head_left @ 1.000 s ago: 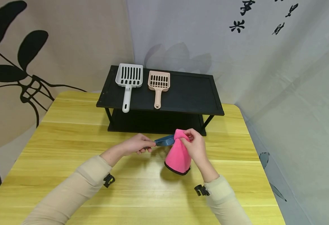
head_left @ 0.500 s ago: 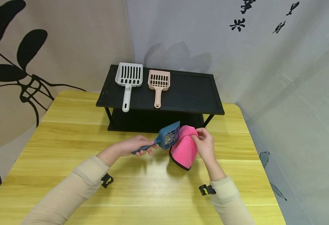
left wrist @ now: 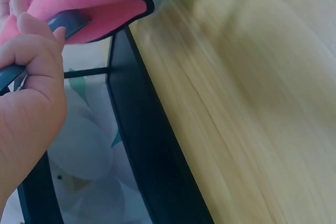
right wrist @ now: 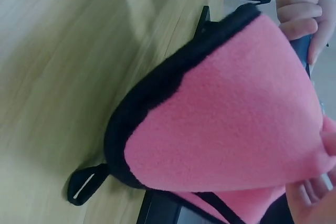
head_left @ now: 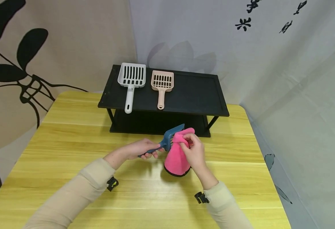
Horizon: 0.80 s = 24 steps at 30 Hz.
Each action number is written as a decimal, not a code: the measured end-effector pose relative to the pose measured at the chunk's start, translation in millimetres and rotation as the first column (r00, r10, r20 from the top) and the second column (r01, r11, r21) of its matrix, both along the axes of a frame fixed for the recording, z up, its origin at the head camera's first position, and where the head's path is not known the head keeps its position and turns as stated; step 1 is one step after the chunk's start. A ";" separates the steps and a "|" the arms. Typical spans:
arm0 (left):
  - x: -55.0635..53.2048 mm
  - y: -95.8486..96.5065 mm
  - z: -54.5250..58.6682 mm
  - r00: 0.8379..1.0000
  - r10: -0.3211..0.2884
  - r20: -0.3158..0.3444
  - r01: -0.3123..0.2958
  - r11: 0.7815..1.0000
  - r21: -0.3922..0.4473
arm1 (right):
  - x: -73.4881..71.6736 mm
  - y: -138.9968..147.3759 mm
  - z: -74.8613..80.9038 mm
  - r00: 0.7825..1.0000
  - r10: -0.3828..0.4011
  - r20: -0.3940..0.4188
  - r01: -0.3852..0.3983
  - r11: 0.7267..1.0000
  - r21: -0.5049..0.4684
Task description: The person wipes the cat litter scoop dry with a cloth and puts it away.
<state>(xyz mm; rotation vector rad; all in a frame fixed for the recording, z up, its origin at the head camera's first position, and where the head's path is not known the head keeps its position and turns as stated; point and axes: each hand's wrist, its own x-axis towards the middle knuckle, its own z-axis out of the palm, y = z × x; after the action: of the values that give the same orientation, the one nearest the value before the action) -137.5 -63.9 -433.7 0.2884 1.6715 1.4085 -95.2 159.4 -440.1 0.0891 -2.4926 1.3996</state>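
Note:
My left hand (head_left: 143, 149) grips the handle of a blue slotted litter scoop (head_left: 170, 135), its head raised over the table in front of the rack. A pink cloth (head_left: 177, 159) with black edging hangs from my right hand (head_left: 194, 151), whose fingers pinch its bunched top against the scoop's slotted head. The cloth hides part of that head. In the left wrist view the blue handle (left wrist: 10, 75) passes through the curled fingers. The right wrist view shows the cloth (right wrist: 226, 114) spread wide, a black loop (right wrist: 86, 184) at its edge.
Behind the hands stands a black two-tier rack (head_left: 196, 92). On its top lie a white litter scoop (head_left: 130, 90) and a smaller beige-pink one (head_left: 161, 95), handles toward me. All this is on a wood-grain table (head_left: 144, 200), with printed curtains behind.
The scoop's head has turned up from a flatter, edge-on pose. My right hand moved right with the cloth, then back left, and the cloth now covers more of the head.

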 end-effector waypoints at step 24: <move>-2.9 -13.4 9.0 0.825 -0.324 -0.462 0.273 0.946 -0.175 | -25.4 61.3 -8.1 0.829 0.418 0.370 -0.200 0.841 -0.503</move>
<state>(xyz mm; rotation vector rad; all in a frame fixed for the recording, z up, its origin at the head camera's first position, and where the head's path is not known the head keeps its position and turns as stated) -140.5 -77.2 -424.6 0.8709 1.9863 1.0576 -120.5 220.7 -448.2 0.0834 -2.5065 2.3595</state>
